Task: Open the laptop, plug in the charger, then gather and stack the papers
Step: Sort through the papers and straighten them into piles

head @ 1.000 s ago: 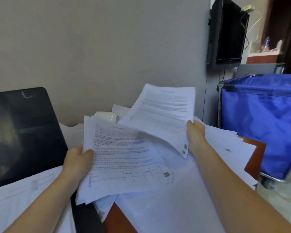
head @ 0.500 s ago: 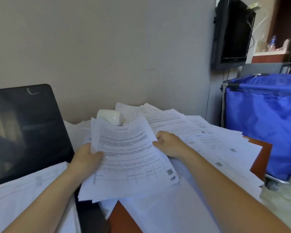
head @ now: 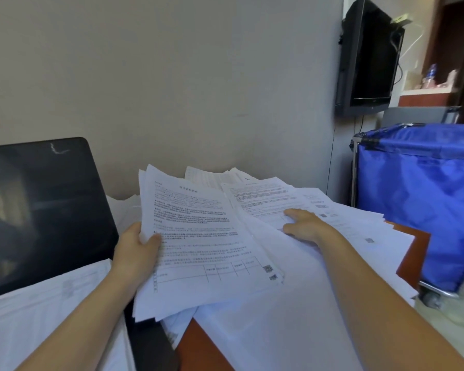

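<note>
Right of the left grip (head: 134, 250), which is clamped on its edge, the paper stack (head: 198, 236) looks light and floppy; the right grip (head: 303, 226), fingers straight, rests on loose sheets (head: 346, 218), likely slippery: pinch a corner.

No text legible anywhere; top sheet (head: 198, 236) of paper stack (head: 172, 303): centred heading, dense printed paragraphs, ruled table near bottom edge, all too blurred to read; two QR-style squares (head: 269, 273) at its lower right corner; loose sheets (head: 265, 194) spread to right: faint printed lines, small code squares (head: 369, 240), likewise unreadable.
</note>
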`<state>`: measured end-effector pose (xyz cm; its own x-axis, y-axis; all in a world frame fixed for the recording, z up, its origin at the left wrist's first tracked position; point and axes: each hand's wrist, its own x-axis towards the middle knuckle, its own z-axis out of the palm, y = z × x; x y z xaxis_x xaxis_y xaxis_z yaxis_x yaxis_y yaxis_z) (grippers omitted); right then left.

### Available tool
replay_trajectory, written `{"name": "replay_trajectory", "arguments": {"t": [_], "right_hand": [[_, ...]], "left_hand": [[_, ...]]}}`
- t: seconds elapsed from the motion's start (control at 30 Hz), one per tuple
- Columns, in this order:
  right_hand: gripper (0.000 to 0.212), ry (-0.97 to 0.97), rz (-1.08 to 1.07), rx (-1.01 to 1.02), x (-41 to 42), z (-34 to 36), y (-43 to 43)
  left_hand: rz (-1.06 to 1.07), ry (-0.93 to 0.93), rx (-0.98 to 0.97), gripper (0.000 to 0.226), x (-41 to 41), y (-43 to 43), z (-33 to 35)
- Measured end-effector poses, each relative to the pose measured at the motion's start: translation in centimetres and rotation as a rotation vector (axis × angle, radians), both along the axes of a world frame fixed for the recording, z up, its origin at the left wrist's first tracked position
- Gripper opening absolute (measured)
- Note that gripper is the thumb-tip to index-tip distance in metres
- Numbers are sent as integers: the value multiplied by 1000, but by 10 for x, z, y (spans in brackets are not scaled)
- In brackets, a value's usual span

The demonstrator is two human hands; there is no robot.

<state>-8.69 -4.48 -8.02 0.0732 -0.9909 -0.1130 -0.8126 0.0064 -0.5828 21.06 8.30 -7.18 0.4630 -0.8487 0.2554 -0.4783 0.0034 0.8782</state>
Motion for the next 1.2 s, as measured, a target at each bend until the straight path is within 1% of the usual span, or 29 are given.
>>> {"name": "replay_trajectory", "arguments": {"t": [0.07, 0.13, 0.2, 0.27, 0.33, 0.37, 0.47, 0.5, 0.57, 0.67, 0.73, 0.77, 0.87, 0.93, 1.0, 1.03, 1.1, 1.13, 1.2], "right_hand": [[57, 10, 39, 23, -2, 5, -2], [55, 40, 85, 57, -7, 13, -4], [59, 96, 103, 48, -18, 17, -8], [66, 181, 100, -31, -29, 13, -13], [71, 268, 35, -101, -37, 3, -12], [69, 279, -9, -138, -39, -3, -12], [59, 201, -170, -229, -41, -14, -18], [60, 220, -214, -246, -40, -14, -21], [69, 295, -281, -257, -36, -14, -28], [80, 288, -370, -245, -33, -11, -35], [75, 260, -395, -223, -31, -8, -38], [68, 240, -402, -224, -29, -8, -39], [38, 87, -383, -315, -25, -14, -41], [32, -109, -371, -399, -26, -17, -42], [16, -337, -416, -516, -27, -13, -38], [12, -436, -445, -577, -29, -9, -35], [18, -624, -502, -657, -30, 0, -28], [17, -733, -531, -668, -30, 4, -26], [14, -941, -595, -627, -28, 11, -22]], "left_hand": [[0, 6, 3, 10, 0, 0, 0], [-2, 14, 6, 9, -1, 0, 1], [-7, 25, 6, 9, -1, -1, 1], [-13, 32, 6, 8, -2, -1, 2], [-27, 30, 4, 8, -3, -1, 2], [-34, 33, 3, 8, -4, -1, 2], [-51, 43, 1, 10, -6, -1, 3], [-53, 48, 1, 10, -6, -2, 3], [-56, 60, 9, 11, -8, -2, 3], [-64, 80, 10, 14, -10, -1, 4], [-70, 100, 11, 13, -10, 0, 4], [-71, 106, 14, 12, -10, 0, 4], [-68, 96, 15, 12, -10, 0, 4], [-65, 97, 8, 12, -11, 0, 5], [-62, 106, 2, 11, -11, 0, 5], [-59, 106, -3, 11, -11, 0, 5], [-46, 97, -16, 11, -11, 0, 4], [-36, 92, -23, 11, -12, 1, 4], [-6, 92, -41, 9, -13, 0, 4]]}}
